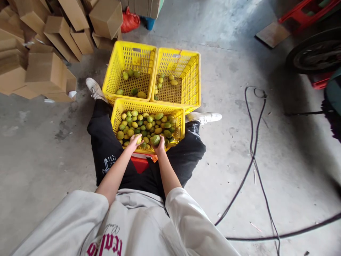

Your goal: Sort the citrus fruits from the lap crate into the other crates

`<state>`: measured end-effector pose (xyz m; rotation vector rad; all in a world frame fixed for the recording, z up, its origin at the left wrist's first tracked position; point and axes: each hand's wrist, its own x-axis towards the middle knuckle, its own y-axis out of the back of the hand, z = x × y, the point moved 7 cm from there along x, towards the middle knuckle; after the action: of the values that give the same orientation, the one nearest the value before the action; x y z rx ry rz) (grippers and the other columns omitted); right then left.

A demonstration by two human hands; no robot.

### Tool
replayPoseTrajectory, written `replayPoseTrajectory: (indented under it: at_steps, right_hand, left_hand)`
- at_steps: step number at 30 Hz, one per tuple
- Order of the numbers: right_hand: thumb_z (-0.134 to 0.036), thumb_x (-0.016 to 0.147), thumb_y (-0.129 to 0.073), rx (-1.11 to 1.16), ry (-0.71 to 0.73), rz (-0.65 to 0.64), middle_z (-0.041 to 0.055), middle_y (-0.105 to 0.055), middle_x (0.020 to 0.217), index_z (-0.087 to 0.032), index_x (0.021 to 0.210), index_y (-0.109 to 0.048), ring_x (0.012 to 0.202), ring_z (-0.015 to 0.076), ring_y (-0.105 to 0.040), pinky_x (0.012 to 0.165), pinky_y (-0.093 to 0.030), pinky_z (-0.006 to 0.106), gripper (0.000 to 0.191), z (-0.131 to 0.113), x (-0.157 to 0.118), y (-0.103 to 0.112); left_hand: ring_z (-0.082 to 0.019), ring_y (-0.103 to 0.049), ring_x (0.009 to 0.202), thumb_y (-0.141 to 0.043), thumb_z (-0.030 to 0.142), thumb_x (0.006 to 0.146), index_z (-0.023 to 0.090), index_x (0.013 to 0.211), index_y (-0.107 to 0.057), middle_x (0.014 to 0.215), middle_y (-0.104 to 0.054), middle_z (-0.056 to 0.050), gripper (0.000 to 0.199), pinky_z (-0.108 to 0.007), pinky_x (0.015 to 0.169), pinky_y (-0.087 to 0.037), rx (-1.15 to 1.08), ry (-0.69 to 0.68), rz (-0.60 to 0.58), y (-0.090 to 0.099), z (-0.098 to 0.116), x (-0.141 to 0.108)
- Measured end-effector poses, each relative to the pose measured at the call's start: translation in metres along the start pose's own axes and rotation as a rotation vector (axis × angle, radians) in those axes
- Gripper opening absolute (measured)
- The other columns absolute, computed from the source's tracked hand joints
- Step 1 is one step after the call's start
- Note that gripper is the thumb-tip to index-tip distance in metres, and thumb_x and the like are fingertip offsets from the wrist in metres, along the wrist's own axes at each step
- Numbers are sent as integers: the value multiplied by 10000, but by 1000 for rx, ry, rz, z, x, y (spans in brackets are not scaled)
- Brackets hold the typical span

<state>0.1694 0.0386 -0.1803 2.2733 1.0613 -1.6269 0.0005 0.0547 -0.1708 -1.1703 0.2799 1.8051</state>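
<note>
A yellow crate (182,122) between my knees holds many green and yellow fruits (149,126). Over its near edge, my left hand (134,142) is closed on a yellow fruit (139,139). To the right of it, my right hand (160,145) grips a larger green fruit (155,140). Beyond stand two more yellow crates side by side, the left one (106,80) and the right one (197,80), each with several fruits scattered on its bottom.
Cardboard boxes (46,69) are piled at the upper left, near a red bag (130,20). A black cable (252,153) lies looped on the floor at the right. A wheel (317,51) stands at the upper right.
</note>
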Motion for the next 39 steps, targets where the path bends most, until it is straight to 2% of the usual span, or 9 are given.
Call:
replayPoseTrajectory:
  at_steps: [3, 9, 13, 17, 22, 25, 28, 34, 39]
  right_hand:
    - [-532, 838, -557, 6, -39, -68, -10, -612, 650, -232, 832, -539, 652, 188, -672, 564, -581, 300, 300, 2, -1, -4]
    - [-503, 859, -581, 13, -64, -110, 9, -630, 641, -217, 816, -570, 675, 187, -681, 554, -568, 273, 290, 3, -4, -8]
    - [-446, 844, -625, 32, -81, -107, -4, -650, 636, -216, 798, -581, 620, 169, -669, 508, -533, 244, 239, 3, -2, -7]
    - [-390, 878, -577, 54, -127, -152, 11, -656, 625, -189, 775, -615, 587, 155, -654, 492, -521, 230, 228, 9, 0, -8]
    - [-423, 889, -569, 27, -120, -162, 13, -660, 629, -184, 802, -639, 567, 154, -637, 541, -570, 266, 264, 13, 2, -8]
    - [-431, 898, -565, 37, -122, -160, 11, -653, 631, -182, 805, -626, 564, 154, -637, 553, -579, 273, 272, 13, 2, -9]
    - [-429, 911, -553, 67, -138, -163, 14, -646, 632, -177, 819, -611, 582, 159, -649, 559, -580, 272, 275, 13, 0, -11]
    - [-406, 881, -610, -6, -108, -92, -4, -652, 644, -206, 866, -576, 603, 173, -666, 514, -545, 253, 203, 11, -2, -8]
    - [-449, 913, -531, 25, -169, -38, 1, -644, 659, -206, 895, -554, 616, 179, -669, 528, -562, 282, 244, 15, 1, -3]
  left_hand:
    - [-112, -612, 590, -703, 237, 870, 138, 824, -628, 689, -608, -24, 132, -270, 636, -606, 20, 47, -22, -5, -1, -2]
    - [-139, -645, 558, -500, 345, 990, 123, 845, -663, 635, -632, -59, 311, -228, 554, -547, 82, 150, -30, -8, -3, -9]
    - [-124, -615, 501, -632, 381, 923, 141, 821, -645, 649, -658, -52, 261, -207, 484, -496, 111, 101, -35, -8, 0, -9]
    - [-116, -624, 545, -770, 246, 802, 141, 809, -633, 693, -679, -47, 172, -205, 513, -508, 125, 31, -42, -8, 3, -8]
    - [-103, -617, 600, -741, 121, 772, 144, 727, -600, 685, -636, -12, 150, -218, 586, -550, 30, 34, -26, -6, 3, -7]
    - [-82, -587, 584, -720, 101, 793, 157, 710, -566, 669, -586, 25, 184, -221, 606, -559, -36, 33, 71, -1, 7, -9]
    - [-81, -577, 558, -728, 124, 813, 167, 735, -551, 660, -567, 32, 198, -214, 575, -545, -70, 71, 154, 1, 9, -13]
    - [-109, -577, 488, -666, 277, 895, 175, 777, -526, 618, -553, 19, 210, -220, 500, -516, 22, 172, 128, -1, 1, -12]
    - [-99, -548, 446, -738, 339, 820, 174, 815, -540, 596, -534, 33, 258, -193, 456, -457, 24, 251, 111, 4, -9, -4]
